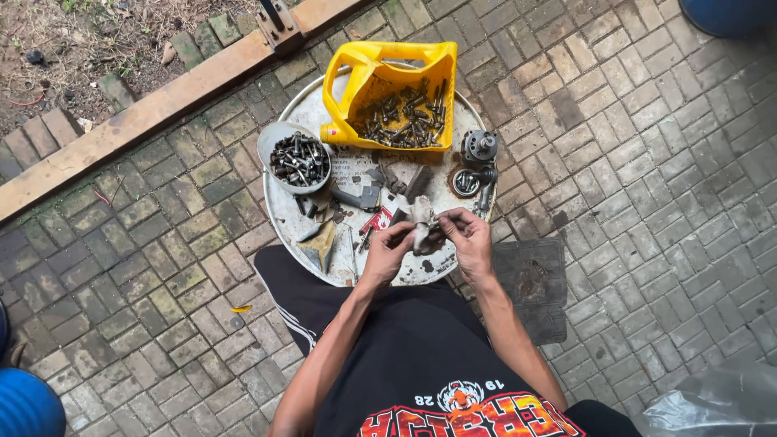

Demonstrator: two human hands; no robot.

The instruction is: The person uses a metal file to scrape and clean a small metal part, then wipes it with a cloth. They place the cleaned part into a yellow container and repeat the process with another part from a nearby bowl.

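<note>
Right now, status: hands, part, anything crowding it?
Left hand and right hand both gripping grey metal part. Held over round metal tray. Loose tools close beneath; yellow cut jug of bolts beyond.

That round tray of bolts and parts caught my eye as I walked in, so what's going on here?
A person sits on brick paving, looking down at a round metal tray. The left hand and right hand together hold a small grey metal part over the tray's near edge. On the tray stand a cut-open yellow jug and a grey bowl, both holding bolts, plus loose tools and round dark parts.
</note>
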